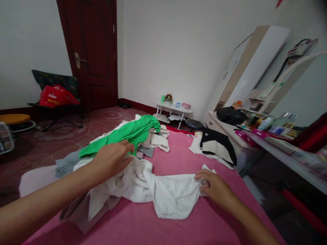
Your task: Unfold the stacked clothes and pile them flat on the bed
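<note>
A white garment (176, 195), crumpled and twisted near its middle, stretches across the pink bed cover (176, 153). At its right end my right hand (213, 187) pinches the cloth between thumb and fingers. My left hand (113, 158) is closed with bent fingers at the bunched left part of the white cloth; its fingertips are partly hidden. Just beyond the left hand lies a bright green garment (120, 134) on a loose heap of clothes. Grey cloth (68, 163) and beige cloth (158, 141) show in that heap.
A stack of clothes with a black-and-white piece (221, 144) on top lies at the bed's right edge. A cluttered dressing table (230, 131) stands to the right. Beyond the bed are a low white table (173, 108) and a chair with a red bag (57, 96).
</note>
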Motion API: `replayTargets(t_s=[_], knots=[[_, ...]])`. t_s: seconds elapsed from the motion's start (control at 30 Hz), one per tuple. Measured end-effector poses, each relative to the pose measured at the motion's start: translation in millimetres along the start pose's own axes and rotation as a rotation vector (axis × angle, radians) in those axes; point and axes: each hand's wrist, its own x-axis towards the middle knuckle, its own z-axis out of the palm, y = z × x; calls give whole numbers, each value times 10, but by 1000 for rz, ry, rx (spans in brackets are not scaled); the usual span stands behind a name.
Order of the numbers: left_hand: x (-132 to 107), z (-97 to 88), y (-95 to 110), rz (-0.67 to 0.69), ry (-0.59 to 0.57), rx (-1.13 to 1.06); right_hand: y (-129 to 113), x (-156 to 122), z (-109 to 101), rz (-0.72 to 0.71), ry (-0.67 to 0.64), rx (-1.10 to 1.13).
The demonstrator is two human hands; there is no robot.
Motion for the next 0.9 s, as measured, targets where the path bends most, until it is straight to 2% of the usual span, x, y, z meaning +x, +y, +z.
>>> replayTargets(t_s=[0.07,0.1,0.17,0.23,0.33,0.43,0.5,0.53,0.6,0.63,0.67,0.7,0.73,0.77,0.9], knots=[[-32,87,114,147,47,-54,-119,12,145,-41,-67,-22],[-63,153,178,243,25,-101,-157,15,198,-56,-88,-37],[-147,321,318,433,-86,-186,-201,34,251,-68,-119,-55],[-225,495,470,547,-222,-222,-234,79,234,-54,-136,-62],[-227,667,674,526,-372,-205,-308,179,105,-39,-183,-83],[-9,686,748,438,-391,-326,-378,300,-78,-10,-254,-48],[232,636,697,318,-292,-510,-373,390,-186,56,-176,72],[358,604,650,225,-185,-604,-349,435,-224,88,-57,154],[568,544,544,47,128,-727,-264,510,-244,103,278,303],[631,525,500,2,280,-749,-210,533,-223,77,423,339],[659,517,469,-2,387,-753,-155,541,-183,40,510,343],[650,522,455,25,424,-742,-103,533,-127,11,530,323],[605,540,458,73,389,-721,-59,510,-62,-4,484,284],[530,567,474,131,293,-695,-26,471,8,-6,385,234],[115,701,589,325,-191,-559,-13,234,218,-47,-105,74]])
